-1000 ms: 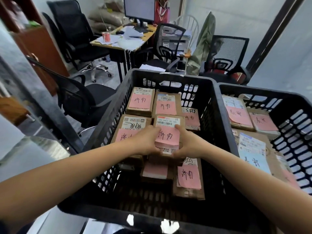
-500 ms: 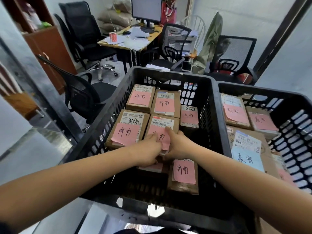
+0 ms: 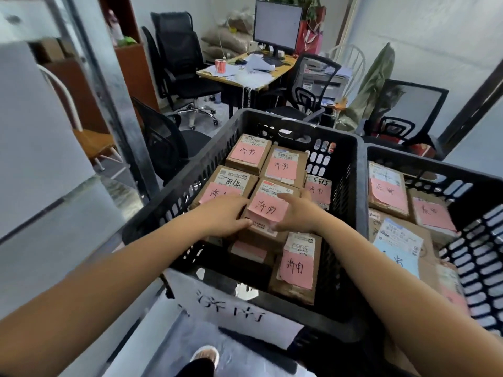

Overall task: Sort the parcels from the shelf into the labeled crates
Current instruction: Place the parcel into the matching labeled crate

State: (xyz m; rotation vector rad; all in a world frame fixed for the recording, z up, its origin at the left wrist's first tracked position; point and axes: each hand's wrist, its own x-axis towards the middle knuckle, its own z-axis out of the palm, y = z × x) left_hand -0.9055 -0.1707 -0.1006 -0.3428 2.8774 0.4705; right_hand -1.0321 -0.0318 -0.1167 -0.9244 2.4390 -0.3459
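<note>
A monitor [image 3: 277,25] stands at the far edge of a paper-strewn desk [image 3: 288,62], a red roll [image 3: 221,66] near its left corner; black office chairs [image 3: 185,63] surround it.

An office: desk [image 3: 246,70], monitor [image 3: 277,25], swivel chair [image 3: 181,61].

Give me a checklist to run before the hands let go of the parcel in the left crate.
1. The parcel is inside the left crate: ok.
2. Its pink note reads like a neighbour's note: ok.
3. The note matches the crate's front label: cannot tell, the label is blurred.
4. The parcel rests flat: cannot tell, the hands cover its edges.
5. Both the left hand and right hand hold it: ok.
6. It is clear of the right crate: ok.
</note>
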